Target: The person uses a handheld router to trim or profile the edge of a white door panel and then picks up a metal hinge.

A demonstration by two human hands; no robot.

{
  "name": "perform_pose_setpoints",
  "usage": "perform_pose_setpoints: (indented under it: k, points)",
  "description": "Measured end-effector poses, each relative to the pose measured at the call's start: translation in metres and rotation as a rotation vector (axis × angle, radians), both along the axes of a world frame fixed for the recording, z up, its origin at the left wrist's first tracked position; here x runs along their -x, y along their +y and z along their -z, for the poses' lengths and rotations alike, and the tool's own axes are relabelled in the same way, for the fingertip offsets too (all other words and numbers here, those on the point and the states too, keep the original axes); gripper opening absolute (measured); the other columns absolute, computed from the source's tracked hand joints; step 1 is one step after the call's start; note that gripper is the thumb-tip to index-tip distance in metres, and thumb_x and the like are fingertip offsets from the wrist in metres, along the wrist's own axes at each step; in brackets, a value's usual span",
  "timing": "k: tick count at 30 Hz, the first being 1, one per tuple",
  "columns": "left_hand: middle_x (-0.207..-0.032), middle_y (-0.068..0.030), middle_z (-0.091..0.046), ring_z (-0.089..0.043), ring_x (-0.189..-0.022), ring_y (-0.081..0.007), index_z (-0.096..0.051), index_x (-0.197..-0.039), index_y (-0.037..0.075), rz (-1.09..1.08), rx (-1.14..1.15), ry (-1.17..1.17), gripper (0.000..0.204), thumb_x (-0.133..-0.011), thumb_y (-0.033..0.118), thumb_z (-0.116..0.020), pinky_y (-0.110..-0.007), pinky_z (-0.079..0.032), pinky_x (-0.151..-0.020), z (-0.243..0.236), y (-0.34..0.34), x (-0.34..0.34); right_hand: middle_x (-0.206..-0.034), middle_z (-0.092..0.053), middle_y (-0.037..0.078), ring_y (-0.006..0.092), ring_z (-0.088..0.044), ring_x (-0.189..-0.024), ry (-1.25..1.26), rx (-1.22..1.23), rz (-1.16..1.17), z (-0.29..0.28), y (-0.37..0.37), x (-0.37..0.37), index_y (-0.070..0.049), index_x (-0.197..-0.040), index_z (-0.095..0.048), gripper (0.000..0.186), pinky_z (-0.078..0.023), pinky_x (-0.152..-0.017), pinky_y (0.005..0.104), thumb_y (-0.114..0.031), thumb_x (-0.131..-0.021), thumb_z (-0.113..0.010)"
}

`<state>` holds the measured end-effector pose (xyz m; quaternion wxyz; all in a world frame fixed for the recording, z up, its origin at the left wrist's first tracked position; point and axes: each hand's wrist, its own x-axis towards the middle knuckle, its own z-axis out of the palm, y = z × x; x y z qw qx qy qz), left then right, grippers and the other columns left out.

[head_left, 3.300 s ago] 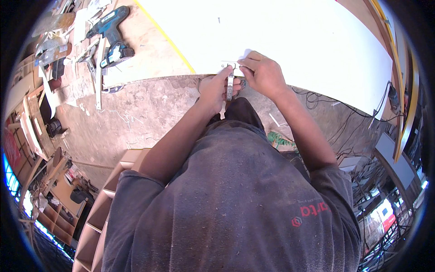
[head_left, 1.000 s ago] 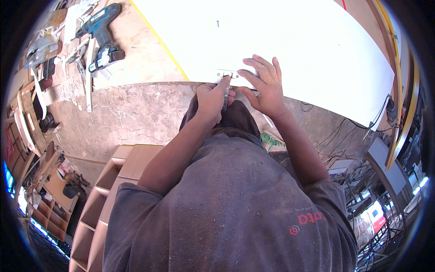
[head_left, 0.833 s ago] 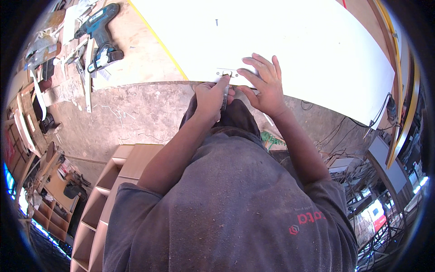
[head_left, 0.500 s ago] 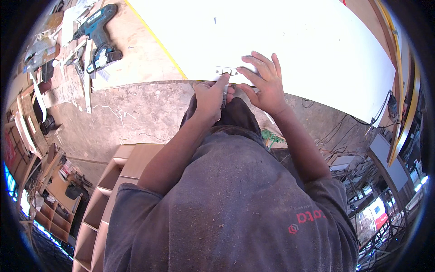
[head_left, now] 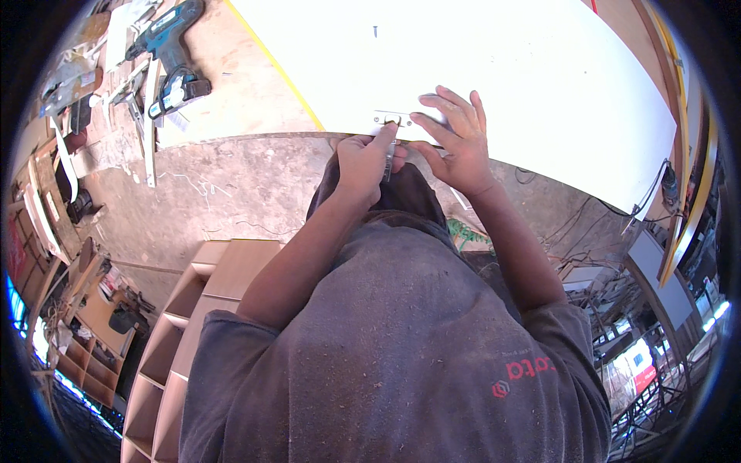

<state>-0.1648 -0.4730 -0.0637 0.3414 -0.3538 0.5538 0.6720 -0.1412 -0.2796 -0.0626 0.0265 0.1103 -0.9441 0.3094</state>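
A white panel (head_left: 509, 69) lies on the bench before me. At its near edge sits a metal cabinet hinge (head_left: 390, 165), its plate flat on the panel and its arm sticking out past the edge. My left hand (head_left: 361, 166) is closed on the hinge, thumb on top near the plate and fingers wrapped below. Just right of it is my right hand (head_left: 461, 148), fingers spread, fingertips close to the plate's right end; whether they press on the panel I cannot tell. A small dark screw (head_left: 375, 32) lies loose farther back on the panel.
A teal and black cordless drill (head_left: 171, 50) lies on the wooden bench to the left, beside scattered tools and strips. Below left stands a wooden shelf unit (head_left: 176, 316). Cables (head_left: 579, 224) and clutter cover the floor at right; a power tool (head_left: 670, 185) hangs near the panel's right end.
The view has shifted slightly, so the panel and drill appear a little displaced. Both hands keep nearly the same pose at the hinge.
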Motion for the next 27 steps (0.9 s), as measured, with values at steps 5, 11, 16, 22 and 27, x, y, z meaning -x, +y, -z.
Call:
perform_pose_setpoints:
  k: [5,11,16,22,27]
  points:
    - [-0.077,-0.0126,-0.071,-0.066,-0.059,-0.0161,-0.071,-0.098,-0.005,0.013,-0.003,-0.012,0.031,-0.099,0.026,-0.074,-0.028,-0.054,-0.055,-0.0016,-0.0014,0.0013,-0.139,-0.064,0.000,0.0277,-0.050,-0.143,0.002,0.003,0.002,0.0011,-0.0002,-0.0003,-0.022,-0.124,-0.076,0.042,-0.021,-0.124,0.0606,-0.033,-0.085,-0.082]
    - [-0.076,-0.0126,-0.071,-0.066,-0.058,-0.0163,-0.071,-0.099,-0.005,0.017,-0.002,0.012,0.030,-0.099,0.025,-0.073,-0.028,-0.054,-0.055,-0.0024,-0.0012,0.0021,-0.138,-0.064,0.000,0.0276,-0.049,-0.144,-0.002,0.015,-0.002,0.0012,0.0004,0.0003,-0.023,-0.123,-0.076,0.040,-0.021,-0.124,0.0610,-0.034,-0.085,-0.082]
    - [-0.077,-0.0128,-0.071,-0.066,-0.060,-0.0160,-0.071,-0.098,-0.005,-0.003,-0.017,0.011,0.031,-0.099,0.026,-0.073,-0.028,-0.054,-0.055,-0.0003,-0.0008,-0.0002,-0.137,-0.063,0.001,0.0276,-0.049,-0.143,0.014,0.030,0.005,-0.0006,-0.0012,0.0017,-0.020,-0.119,-0.076,0.036,-0.023,-0.122,0.0658,-0.030,-0.084,-0.080]
    - [-0.079,-0.0131,-0.072,-0.068,-0.062,-0.0160,-0.071,-0.098,-0.006,0.003,-0.008,0.023,0.031,-0.099,0.025,-0.073,-0.028,-0.055,-0.056,-0.0006,-0.0011,-0.0012,-0.137,-0.063,0.001,0.0283,-0.049,-0.143,0.021,0.032,0.001,0.0007,-0.0008,0.0009,-0.020,-0.119,-0.076,0.035,-0.023,-0.122,0.0661,-0.029,-0.085,-0.078]
    - [-0.081,-0.0143,-0.072,-0.068,-0.063,-0.0185,-0.070,-0.102,-0.007,0.003,0.004,0.008,0.032,-0.099,0.025,-0.072,-0.029,-0.057,-0.059,-0.0037,0.0007,0.0008,-0.138,-0.062,0.002,0.0288,-0.049,-0.143,0.023,0.032,-0.008,0.0003,-0.0002,0.0003,-0.019,-0.121,-0.074,0.038,-0.023,-0.122,0.0662,-0.027,-0.084,-0.079]
